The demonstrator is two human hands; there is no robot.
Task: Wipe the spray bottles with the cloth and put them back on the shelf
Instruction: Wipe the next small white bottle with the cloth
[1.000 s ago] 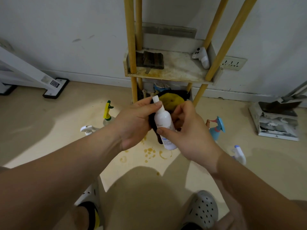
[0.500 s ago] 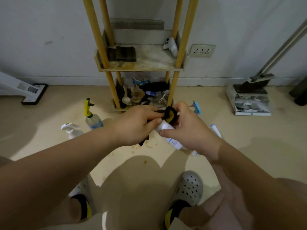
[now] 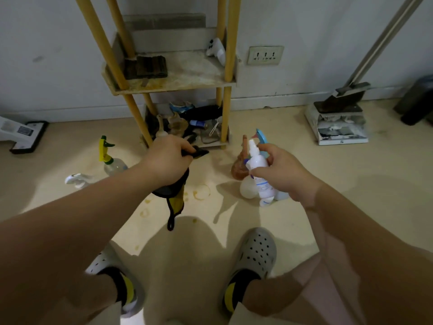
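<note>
Holding a bottle upright, nozzle up, right hand fingers curled round it; shelf ahead-left; left hand grips cloth.

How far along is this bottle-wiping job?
Early days. Done: seemingly one white spray bottle lies on the wooden shelf. In hand: the right hand grips a small white pump-spray bottle; the left hand holds the black and yellow cloth, apart from it. Left: the yellow-triggered clear bottle, a white trigger bottle lying nearby, and others, including a blue-triggered bottle, wait on the floor.
</note>
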